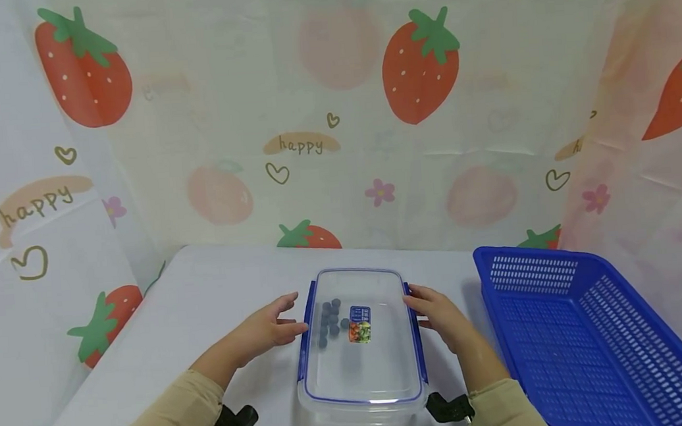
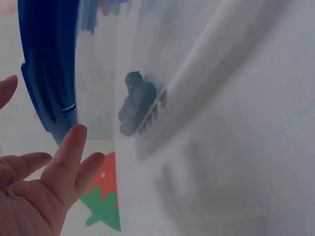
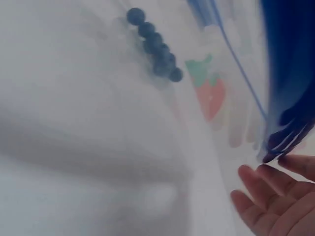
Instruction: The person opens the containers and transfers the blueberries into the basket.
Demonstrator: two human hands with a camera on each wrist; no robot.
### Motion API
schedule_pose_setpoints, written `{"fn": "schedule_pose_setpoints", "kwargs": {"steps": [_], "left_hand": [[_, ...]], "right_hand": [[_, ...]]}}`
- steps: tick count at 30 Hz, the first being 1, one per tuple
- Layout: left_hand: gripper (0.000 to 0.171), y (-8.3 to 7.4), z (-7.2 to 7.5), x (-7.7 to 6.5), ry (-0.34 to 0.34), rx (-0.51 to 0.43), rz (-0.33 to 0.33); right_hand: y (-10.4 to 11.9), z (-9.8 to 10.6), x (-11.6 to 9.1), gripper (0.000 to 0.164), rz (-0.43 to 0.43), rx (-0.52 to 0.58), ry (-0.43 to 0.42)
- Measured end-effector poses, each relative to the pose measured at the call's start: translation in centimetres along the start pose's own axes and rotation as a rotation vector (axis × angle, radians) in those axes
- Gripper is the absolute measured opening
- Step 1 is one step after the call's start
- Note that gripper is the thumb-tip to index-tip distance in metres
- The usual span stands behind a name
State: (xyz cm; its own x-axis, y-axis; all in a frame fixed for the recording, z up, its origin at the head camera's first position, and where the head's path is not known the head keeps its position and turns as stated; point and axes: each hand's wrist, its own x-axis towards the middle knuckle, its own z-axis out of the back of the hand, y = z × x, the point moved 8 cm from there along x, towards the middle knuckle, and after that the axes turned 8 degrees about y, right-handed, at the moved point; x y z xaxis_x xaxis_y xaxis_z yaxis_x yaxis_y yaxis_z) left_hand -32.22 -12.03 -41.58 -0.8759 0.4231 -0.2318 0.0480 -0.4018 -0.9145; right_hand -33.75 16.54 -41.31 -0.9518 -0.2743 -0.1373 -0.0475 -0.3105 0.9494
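Observation:
A clear plastic food box (image 1: 364, 370) stands on the table with its lid (image 1: 381, 362) on top and blue side latches lying along both long sides. Several blueberries (image 1: 333, 320) show through it, gathered left of the middle. At the left latch (image 2: 49, 64), my left hand (image 1: 266, 330) has its fingers spread, with a fingertip right at the latch's lower edge. My right hand (image 1: 443, 315) is at the right latch (image 3: 290, 78), its fingers extended and fingertips touching the latch's edge. Neither hand grips anything.
A large blue plastic basket (image 1: 591, 314) stands to the right on the white table (image 1: 221, 281). A colourful label (image 1: 360, 324) is on the lid. Behind the table hangs a strawberry-print curtain (image 1: 360, 152).

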Motion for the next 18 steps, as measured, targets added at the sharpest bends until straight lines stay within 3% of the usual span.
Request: {"fn": "schedule_pose_setpoints", "kwargs": {"steps": [3,9,18], "left_hand": [[0.080,0.3,-0.3,0.2,0.002,-0.043,-0.007],[0.078,0.7,-0.8,0.5,-0.012,-0.043,0.008],[0.062,0.6,-1.2,0.6,-0.010,-0.049,0.025]], "right_hand": [[-0.8,0.1,-0.1,0.053,0.003,0.015,-0.052],[-2.2,0.2,-0.7,0.048,0.004,0.041,-0.135],[-2.7,-0.1,-0.8,0.047,0.017,0.196,-0.130]]}}
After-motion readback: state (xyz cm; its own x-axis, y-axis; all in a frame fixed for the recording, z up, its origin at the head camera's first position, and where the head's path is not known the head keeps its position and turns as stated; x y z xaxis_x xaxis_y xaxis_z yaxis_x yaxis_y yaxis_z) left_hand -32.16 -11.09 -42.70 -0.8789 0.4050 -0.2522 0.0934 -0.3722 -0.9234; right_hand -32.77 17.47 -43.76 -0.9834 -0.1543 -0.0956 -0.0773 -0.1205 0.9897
